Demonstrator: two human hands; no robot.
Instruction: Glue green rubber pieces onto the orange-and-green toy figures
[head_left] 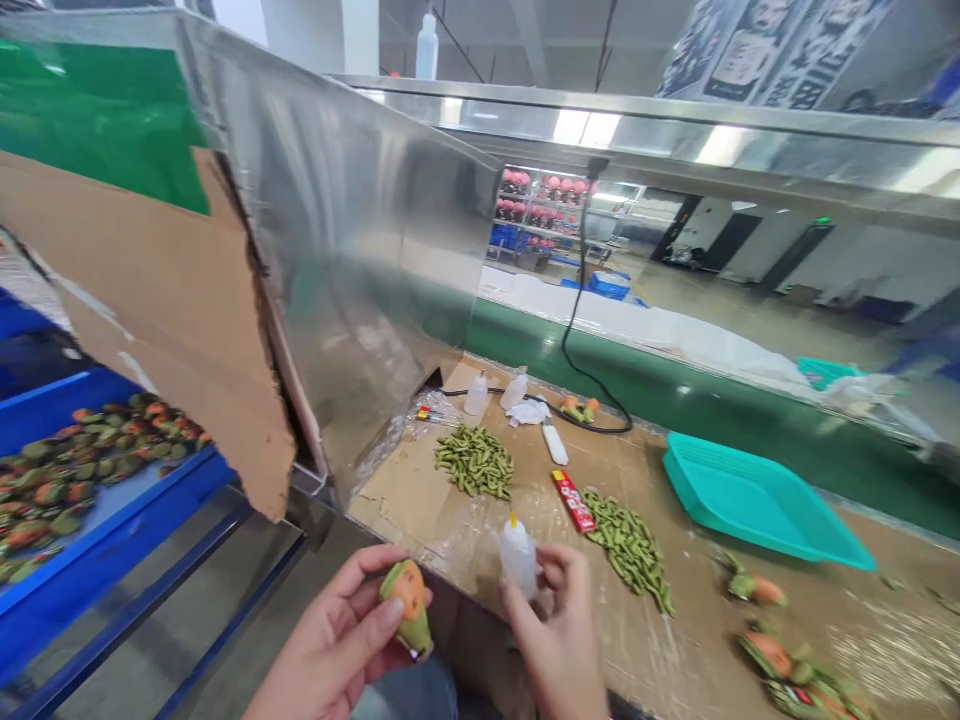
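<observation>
pinching a small orange-and-green rounded figure [406,602] in the lower centre of the head view, the left hand [346,628] is closed on it; the right hand [559,632], apart from it, is clamped around a translucent white squeeze bottle [517,558] with a yellow tip. two heaps of small green pieces [476,462] lie mid-frame on the brown cardboard-covered desk [405,500], a turquoise plastic tray [765,495] at right.

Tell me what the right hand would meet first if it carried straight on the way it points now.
Probably the farther pile of small green pieces, just beyond the bottle the right hand holds; but the hand's height is unclear, so it might pass over.
</observation>
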